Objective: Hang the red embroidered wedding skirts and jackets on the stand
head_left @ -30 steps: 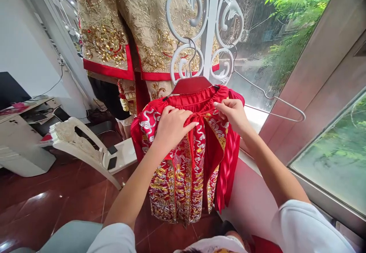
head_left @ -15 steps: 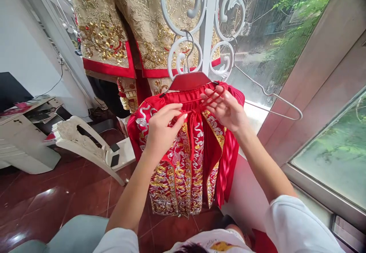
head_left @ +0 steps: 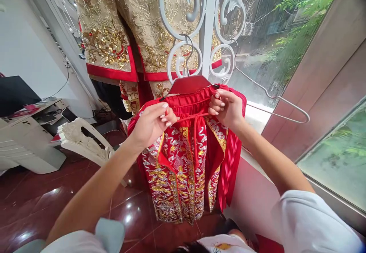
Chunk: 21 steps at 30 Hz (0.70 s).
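Observation:
A red embroidered skirt (head_left: pixel 183 169) with gold and silver stitching hangs from a red hanger (head_left: pixel 189 84) hooked on a white scrolled metal stand (head_left: pixel 206 28). My left hand (head_left: pixel 151 122) is closed in a pinch on one end of the skirt's thin red waist tie (head_left: pixel 194 116). At the waistband, my right hand (head_left: pixel 227 106) is closed on the other end. The tie runs taut between the two hands. An empty wire hanger (head_left: pixel 274 102) hangs to the right of the skirt.
A gold embroidered jacket with red trim (head_left: pixel 122 28) hangs behind the stand. A white carved chair (head_left: pixel 82 142) lies tipped on the dark red tiled floor at left, near a white desk (head_left: pixel 25 146). A large window (head_left: pixel 328 150) fills the right side.
Both hands have drawn apart from the middle of the waistband, pulling the red tie out tight between them. My left hand moved left and my right hand closed.

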Available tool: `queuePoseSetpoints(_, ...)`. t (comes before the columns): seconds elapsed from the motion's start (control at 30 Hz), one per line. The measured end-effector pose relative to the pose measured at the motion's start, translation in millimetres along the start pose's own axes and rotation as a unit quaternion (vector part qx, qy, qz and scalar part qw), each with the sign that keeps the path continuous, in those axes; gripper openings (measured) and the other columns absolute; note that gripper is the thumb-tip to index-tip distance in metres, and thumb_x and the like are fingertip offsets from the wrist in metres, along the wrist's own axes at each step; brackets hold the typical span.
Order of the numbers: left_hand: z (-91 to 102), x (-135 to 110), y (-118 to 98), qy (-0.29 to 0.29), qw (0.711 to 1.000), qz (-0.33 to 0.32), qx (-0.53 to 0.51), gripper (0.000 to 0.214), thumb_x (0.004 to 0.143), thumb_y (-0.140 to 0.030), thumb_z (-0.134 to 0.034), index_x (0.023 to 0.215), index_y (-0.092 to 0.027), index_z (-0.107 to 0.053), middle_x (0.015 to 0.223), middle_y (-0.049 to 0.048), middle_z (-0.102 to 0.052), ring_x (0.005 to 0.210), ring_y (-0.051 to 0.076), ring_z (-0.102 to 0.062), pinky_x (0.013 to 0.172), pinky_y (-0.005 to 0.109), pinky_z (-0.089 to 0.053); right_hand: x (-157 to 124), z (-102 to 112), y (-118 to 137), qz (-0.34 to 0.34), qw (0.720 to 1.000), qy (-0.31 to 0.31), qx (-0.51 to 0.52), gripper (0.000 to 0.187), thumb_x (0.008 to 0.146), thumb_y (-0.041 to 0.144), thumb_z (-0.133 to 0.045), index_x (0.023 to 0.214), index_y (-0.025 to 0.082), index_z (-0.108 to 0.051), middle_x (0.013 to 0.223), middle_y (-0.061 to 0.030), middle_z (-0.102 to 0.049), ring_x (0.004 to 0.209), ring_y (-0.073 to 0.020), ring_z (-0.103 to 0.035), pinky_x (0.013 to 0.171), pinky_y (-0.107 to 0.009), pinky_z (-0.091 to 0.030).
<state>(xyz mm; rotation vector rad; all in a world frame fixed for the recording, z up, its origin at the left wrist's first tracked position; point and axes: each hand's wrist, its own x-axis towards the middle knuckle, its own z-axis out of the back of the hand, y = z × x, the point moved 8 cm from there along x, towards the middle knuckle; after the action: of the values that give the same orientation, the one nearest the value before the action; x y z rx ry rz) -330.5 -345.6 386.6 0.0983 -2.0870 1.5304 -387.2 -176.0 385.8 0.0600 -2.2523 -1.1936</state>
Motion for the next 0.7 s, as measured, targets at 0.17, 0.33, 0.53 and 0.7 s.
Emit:
queuePoseSetpoints(0.17, 4.4, -6.2, -0.9, 0.025, 0.996, -0.04, 0.081, 0.035, 0.085, -0.025, -0.056, 0.054, -0.015, -0.041, 0.052, -0.0027, -0.036, 0.052, 0.009, -0.039, 0.057, 0.025, -0.034, 1.4, -0.6, -8.6, 0.027, 0.999, -0.015, 0.009, 0.015, 0.068, 0.025, -0.053, 0.059, 0.019, -0.042, 0.046, 0.0083, -0.019, 0.041, -0.0055, -0.013, 0.039, -0.02, -0.018)
queuePoseSetpoints(0.33, -14.6, -3.3, -14.2, 0.04, 0.987, -0.115, 0.101, 0.029, 0.087, -0.023, -0.051, 0.059, -0.016, -0.048, 0.057, -0.0004, -0.045, 0.057, 0.011, -0.044, 0.059, 0.027, -0.035, -2.8, -11.4, 3.8, 0.102, 0.994, -0.024, -0.012, 0.022, 0.069, 0.028, -0.058, 0.057, 0.02, -0.042, 0.044, 0.0088, -0.02, 0.039, -0.0048, -0.014, 0.039, -0.019, -0.015)
queuePoseSetpoints(0.53, -10.1, -0.5, -21.1, 0.052, 0.978, -0.066, 0.193, 0.034, 0.085, -0.026, -0.052, 0.052, -0.018, -0.044, 0.05, -0.0018, -0.041, 0.051, 0.011, -0.043, 0.056, 0.028, -0.039, 3.3, -0.7, 7.9, 0.092, 0.992, -0.029, -0.078, 0.029, 0.072, 0.034, -0.053, 0.053, 0.021, -0.034, 0.041, 0.0086, -0.018, 0.036, -0.0058, -0.014, 0.037, -0.022, -0.021)
queuePoseSetpoints(0.7, 2.1, -22.4, -45.8, 0.011, 0.836, -0.153, 0.527, 0.018, 0.086, -0.03, -0.053, 0.085, -0.018, -0.068, 0.096, 0.0065, -0.07, 0.092, 0.02, -0.064, 0.091, 0.038, -0.048, -16.9, 18.6, 49.7, 0.285, 0.873, -0.098, -0.384, 0.022, 0.08, 0.036, -0.052, 0.065, 0.02, -0.056, 0.067, -0.0015, -0.061, 0.063, -0.014, -0.056, 0.065, -0.032, -0.048)
